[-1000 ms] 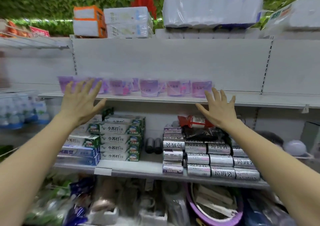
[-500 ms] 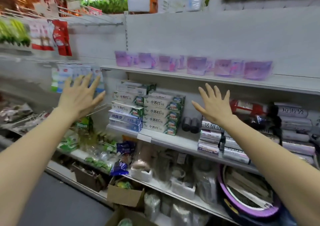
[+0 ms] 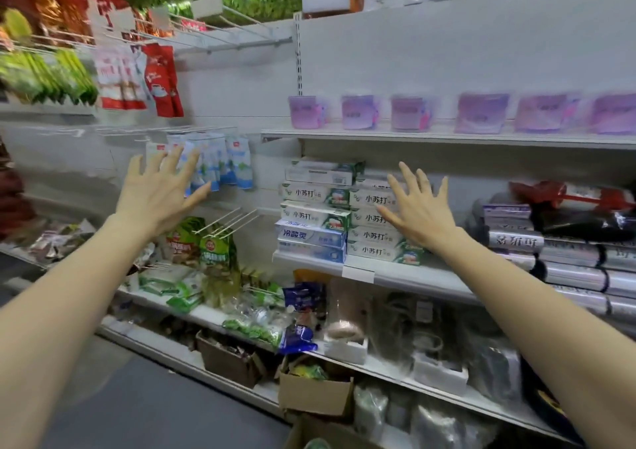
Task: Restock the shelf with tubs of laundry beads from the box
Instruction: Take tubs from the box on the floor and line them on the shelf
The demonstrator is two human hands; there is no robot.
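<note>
1. Left hand (image 3: 161, 195) is up in front of me, fingers straight and fanned wide, back of the hand toward me, holding nothing. It is raised before the white-and-blue packets (image 3: 237, 164) hanging on their hooks.
2. Right hand (image 3: 421, 209) is just the same: fingers spread, palm away, empty. It sits in front of the stacked toothpaste boxes (image 3: 315, 214) (whether it touches them, I cannot tell).
3. There are the tubs of laundry beads (image 3: 358, 113): purple, upright, six in a row along the white shelf (image 3: 447, 136). They are higher than both my hands, mostly above and to the right of the right one. There are gaps between them, and the labels are too blurred to read.
4. One level down, right of the toothpaste, silver rolls (image 3: 571, 274) lie stacked on their sides, with dark bags and something red on top.
5. Far left, red packets (image 3: 161, 80) hang beside the green ones.
6. Down at the bottom edge, between my arms, is the corner of an open box (image 3: 309, 431) on the floor. Something green peeks out, but I cannot make out what.
</note>
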